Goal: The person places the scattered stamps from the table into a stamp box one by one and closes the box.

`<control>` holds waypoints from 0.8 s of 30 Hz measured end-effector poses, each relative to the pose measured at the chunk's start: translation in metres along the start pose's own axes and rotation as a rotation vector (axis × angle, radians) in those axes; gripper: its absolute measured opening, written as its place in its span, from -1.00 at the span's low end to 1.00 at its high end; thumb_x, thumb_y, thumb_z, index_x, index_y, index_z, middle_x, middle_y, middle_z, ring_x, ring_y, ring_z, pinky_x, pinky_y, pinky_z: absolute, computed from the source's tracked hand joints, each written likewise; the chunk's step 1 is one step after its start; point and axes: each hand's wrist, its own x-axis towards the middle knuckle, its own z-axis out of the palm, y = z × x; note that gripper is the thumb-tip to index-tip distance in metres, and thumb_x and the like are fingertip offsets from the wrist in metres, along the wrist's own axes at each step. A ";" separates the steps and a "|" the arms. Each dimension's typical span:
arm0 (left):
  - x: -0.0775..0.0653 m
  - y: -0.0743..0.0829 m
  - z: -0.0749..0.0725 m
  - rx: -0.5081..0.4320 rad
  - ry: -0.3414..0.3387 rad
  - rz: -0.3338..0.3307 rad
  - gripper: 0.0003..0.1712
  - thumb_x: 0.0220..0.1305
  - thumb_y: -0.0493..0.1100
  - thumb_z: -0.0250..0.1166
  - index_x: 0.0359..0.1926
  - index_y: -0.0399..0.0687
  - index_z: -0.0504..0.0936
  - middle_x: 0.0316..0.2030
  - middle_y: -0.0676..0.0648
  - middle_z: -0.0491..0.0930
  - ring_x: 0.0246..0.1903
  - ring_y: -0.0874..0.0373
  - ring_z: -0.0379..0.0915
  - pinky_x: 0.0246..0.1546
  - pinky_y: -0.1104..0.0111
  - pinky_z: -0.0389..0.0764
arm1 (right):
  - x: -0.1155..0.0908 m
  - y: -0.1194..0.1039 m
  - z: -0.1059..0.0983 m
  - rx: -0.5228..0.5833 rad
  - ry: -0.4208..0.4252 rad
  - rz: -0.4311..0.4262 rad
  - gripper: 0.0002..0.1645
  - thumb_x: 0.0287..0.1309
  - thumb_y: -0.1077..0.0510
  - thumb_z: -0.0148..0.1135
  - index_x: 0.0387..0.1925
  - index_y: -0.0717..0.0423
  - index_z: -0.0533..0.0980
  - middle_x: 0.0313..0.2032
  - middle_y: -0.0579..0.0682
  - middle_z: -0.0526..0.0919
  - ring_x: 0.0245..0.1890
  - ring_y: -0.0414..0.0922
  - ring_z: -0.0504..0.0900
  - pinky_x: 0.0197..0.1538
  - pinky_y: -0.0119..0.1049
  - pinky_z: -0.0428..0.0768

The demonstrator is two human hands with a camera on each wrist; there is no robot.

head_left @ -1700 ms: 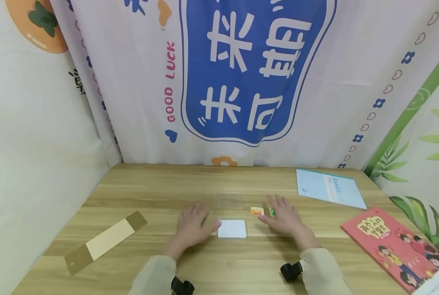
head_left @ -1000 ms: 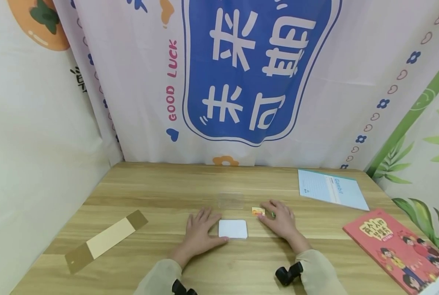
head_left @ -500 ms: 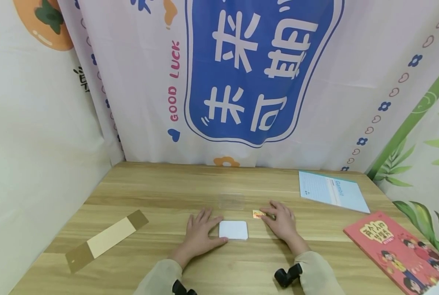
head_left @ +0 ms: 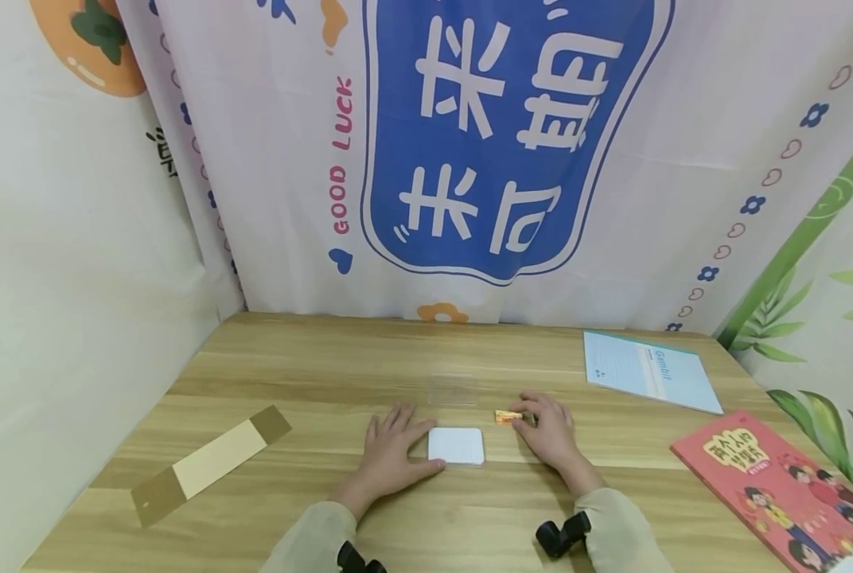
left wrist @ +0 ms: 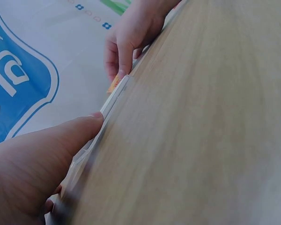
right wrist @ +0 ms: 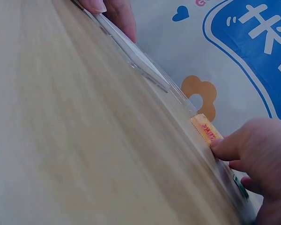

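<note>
My right hand (head_left: 547, 434) pinches a small orange stamp (head_left: 508, 417) between thumb and fingers. The stamp has a toothed edge and is tilted up off the table in the right wrist view. A small green stamp (right wrist: 240, 186) lies beneath the same hand, mostly hidden by its fingers. My left hand (head_left: 391, 455) rests on the table with fingers spread, left of a thin white rectangular stack (head_left: 457, 446) with a clear plastic edge. Its thumb touches the stack's near left corner. Behind the stack lies a clear plastic rectangle (head_left: 452, 390), faint against the wood.
A brown and cream cardboard strip (head_left: 212, 465) lies at the left of the wooden table (head_left: 355, 358). A light blue notebook (head_left: 648, 372) sits at the back right, and a red book (head_left: 777, 485) at the right edge. A printed cloth (head_left: 312, 199) hangs behind.
The left hand has come down beside the white stack. The right hand has closed its fingers over the stamps, and the orange stamp's edge is now raised in its pinch.
</note>
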 end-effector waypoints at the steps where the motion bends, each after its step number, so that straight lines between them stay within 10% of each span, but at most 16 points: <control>1: 0.000 0.000 0.000 0.003 0.000 0.002 -0.24 -0.08 0.36 0.12 0.11 0.09 0.38 0.21 -0.26 0.06 0.21 -0.19 -0.21 0.05 -0.14 -0.34 | 0.000 0.000 0.000 0.006 0.005 -0.004 -0.81 -0.09 0.23 0.26 -0.32 0.10 0.56 -0.02 0.15 0.43 0.04 0.16 0.27 0.08 0.15 -0.12; 14: -0.001 0.001 -0.001 -0.004 -0.004 0.002 -0.25 -0.07 0.35 0.12 0.11 0.09 0.38 0.21 -0.27 0.05 0.21 -0.19 -0.22 0.04 -0.15 -0.35 | 0.003 -0.003 0.000 0.123 0.090 -0.005 -0.78 -0.23 0.38 0.28 -0.41 0.12 0.57 -0.43 -0.03 0.56 -0.41 -0.12 0.46 -0.27 -0.19 0.40; 24: 0.000 0.000 0.000 0.003 -0.001 0.001 -0.25 -0.07 0.35 0.12 0.12 0.09 0.37 0.22 -0.26 0.05 0.21 -0.18 -0.22 0.05 -0.14 -0.34 | 0.006 -0.001 0.000 0.189 0.033 0.054 -0.75 -0.13 0.38 0.22 -0.29 0.23 0.55 -0.52 -0.07 0.47 -0.45 -0.14 0.41 -0.32 -0.24 0.41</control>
